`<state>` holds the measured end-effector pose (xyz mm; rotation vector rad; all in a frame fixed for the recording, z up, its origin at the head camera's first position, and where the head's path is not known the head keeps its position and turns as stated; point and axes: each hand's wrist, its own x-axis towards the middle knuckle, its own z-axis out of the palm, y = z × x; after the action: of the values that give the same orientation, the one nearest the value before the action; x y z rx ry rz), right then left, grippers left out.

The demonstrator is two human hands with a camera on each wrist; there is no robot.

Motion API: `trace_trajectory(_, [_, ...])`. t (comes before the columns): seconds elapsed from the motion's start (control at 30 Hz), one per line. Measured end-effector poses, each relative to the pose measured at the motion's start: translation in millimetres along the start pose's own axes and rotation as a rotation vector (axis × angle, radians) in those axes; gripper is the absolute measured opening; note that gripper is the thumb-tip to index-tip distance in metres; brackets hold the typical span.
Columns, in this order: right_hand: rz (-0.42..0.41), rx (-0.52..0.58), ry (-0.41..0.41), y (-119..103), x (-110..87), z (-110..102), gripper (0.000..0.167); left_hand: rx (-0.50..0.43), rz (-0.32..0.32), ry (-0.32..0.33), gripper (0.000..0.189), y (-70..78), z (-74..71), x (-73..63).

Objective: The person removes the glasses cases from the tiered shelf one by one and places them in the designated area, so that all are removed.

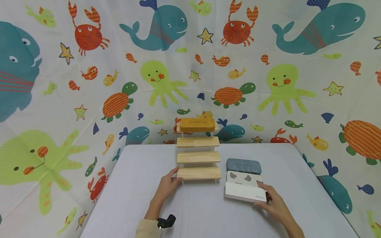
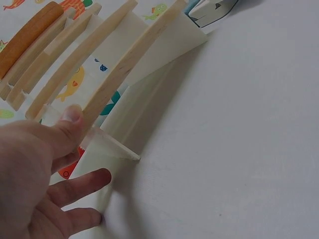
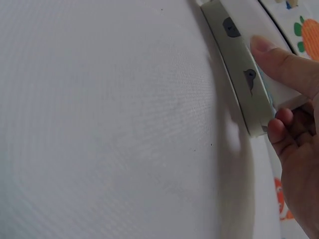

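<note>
A stepped wooden display rack (image 1: 198, 173) with several pale planks on clear supports stands on the table. My left hand (image 1: 167, 187) pinches the left end of its lowest plank, thumb on the plank in the left wrist view, other fingers spread. My right hand (image 1: 274, 202) holds the right end of a white glasses case (image 1: 242, 191), thumb along its top and fingers curled at its end. Dark printed marks show on its side (image 3: 237, 55) in the right wrist view. Directly behind it lies a bear-patterned white case (image 1: 240, 177), partly covered by it in the head view.
A grey-blue case (image 1: 244, 165) lies behind the white ones, right of the rack. On the rack's top plank sits a mustard-yellow case (image 1: 197, 125). White cloth covers the table (image 1: 202, 211), and a sea-animal curtain (image 1: 208, 76) hangs behind it.
</note>
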<state>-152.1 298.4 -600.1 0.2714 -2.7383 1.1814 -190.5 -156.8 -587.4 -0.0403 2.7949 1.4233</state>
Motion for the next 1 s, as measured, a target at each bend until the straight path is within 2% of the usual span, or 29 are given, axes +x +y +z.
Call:
trace_trajectory(0.6, [0.048,-0.035,-0.038,9.0,-5.7,1.7,0.079,0.002,0.003,-0.003,0.059,2.2,-1.7,-0.5])
trace_trajectory(1.0, [0.106,0.007,-0.084,7.3,-7.9,-0.2,0.081,0.000,0.037,-0.001,0.060,1.0,-0.8,0.0])
